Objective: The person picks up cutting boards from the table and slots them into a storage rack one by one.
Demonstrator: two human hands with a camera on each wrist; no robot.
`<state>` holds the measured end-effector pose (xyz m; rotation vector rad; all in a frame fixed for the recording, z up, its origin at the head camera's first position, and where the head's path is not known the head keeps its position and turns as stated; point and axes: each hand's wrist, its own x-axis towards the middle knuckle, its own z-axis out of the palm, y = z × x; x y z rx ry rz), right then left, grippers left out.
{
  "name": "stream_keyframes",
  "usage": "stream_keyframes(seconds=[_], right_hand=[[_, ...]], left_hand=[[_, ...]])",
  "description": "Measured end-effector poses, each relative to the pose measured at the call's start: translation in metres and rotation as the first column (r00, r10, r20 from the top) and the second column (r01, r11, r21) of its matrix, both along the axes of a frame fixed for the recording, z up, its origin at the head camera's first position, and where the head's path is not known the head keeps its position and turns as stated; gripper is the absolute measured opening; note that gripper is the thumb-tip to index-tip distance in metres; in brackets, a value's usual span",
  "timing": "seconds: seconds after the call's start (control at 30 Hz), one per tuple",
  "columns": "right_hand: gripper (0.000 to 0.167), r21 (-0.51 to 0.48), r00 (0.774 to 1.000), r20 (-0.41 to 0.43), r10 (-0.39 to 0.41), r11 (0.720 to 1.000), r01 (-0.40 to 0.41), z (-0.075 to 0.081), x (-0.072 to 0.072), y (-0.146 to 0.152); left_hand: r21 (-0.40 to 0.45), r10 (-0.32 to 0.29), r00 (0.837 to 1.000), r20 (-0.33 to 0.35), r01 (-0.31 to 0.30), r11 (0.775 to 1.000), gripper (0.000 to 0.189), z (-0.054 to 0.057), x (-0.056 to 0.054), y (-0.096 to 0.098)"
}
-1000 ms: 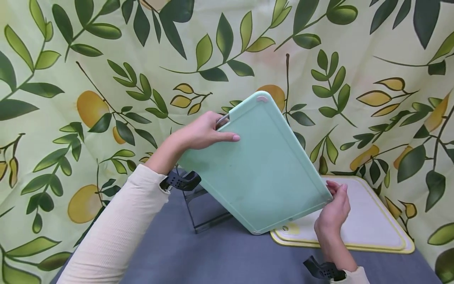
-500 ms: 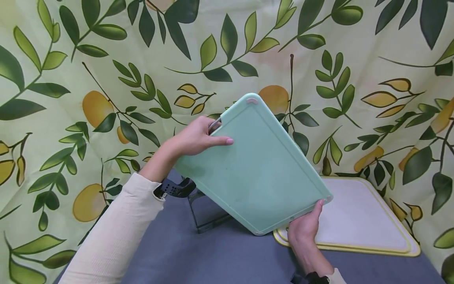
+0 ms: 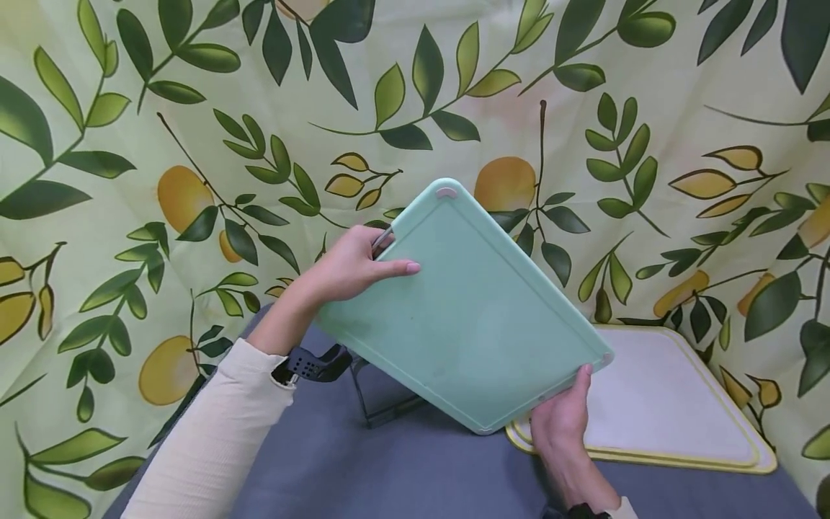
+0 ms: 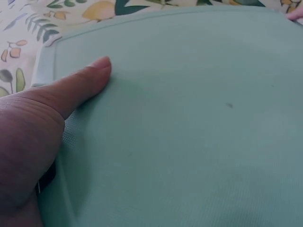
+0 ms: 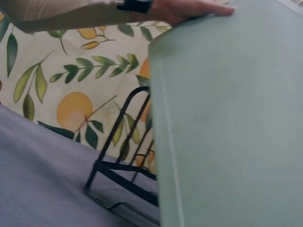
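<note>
A mint-green cutting board is held tilted, one corner up, above the table. My left hand grips its upper left edge at the handle, thumb lying on the front face; the other fingers are hidden behind. In the left wrist view that thumb presses on the green surface. Along the lower right edge my right hand holds the board, thumb in front and fingers out of sight behind it. A black wire rack stands behind the board, mostly covered by it in the head view.
White cutting boards with yellow rims lie stacked on the grey-blue table cover at the right. A curtain with leaves and fruit hangs close behind the table.
My right hand has shifted left from the board's right corner to its lower right edge, its thumb now on the front. The board's top corner has moved left and slightly down.
</note>
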<state>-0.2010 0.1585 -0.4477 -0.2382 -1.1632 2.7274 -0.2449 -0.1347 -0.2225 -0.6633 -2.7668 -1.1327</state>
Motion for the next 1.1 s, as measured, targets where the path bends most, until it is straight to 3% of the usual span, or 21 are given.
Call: stream_keyframes(seconds=[0.2,0.33,0.43,0.63,0.83,1.1], right_hand=[[0.053,0.092,0.999,-0.003,-0.049,0.995,0.049,0.018,-0.002,0.012],[0.054,0.177,0.994,-0.061,-0.088,0.979,0.098,0.037,-0.007,0.021],[0.052,0.178,0.988,-0.125,-0.095,0.977,0.117,0.055,-0.013,0.027],[0.05,0.219,0.969,-0.247,-0.016,0.973,0.072,0.093,-0.024,0.037],[0.05,0.261,0.94,-0.342,0.004,0.961,0.091,0.13,-0.041,0.04],[0.053,0.332,0.934,-0.356,0.015,0.937,0.111,0.177,-0.064,0.039]], left_hand=[[0.078,-0.005,0.999,-0.032,0.008,0.997,0.034,-0.008,0.0,-0.005],[0.148,0.04,0.998,-0.048,-0.033,0.988,0.041,-0.01,0.001,-0.01],[0.21,0.065,0.995,-0.07,-0.049,0.977,0.043,-0.01,0.001,-0.015],[0.317,0.125,0.984,-0.124,-0.08,0.945,0.031,-0.008,0.002,-0.026],[0.402,0.201,0.955,-0.219,-0.099,0.91,0.033,-0.003,0.001,-0.031],[0.464,0.269,0.945,-0.184,-0.158,0.872,0.024,0.003,0.004,-0.044]])
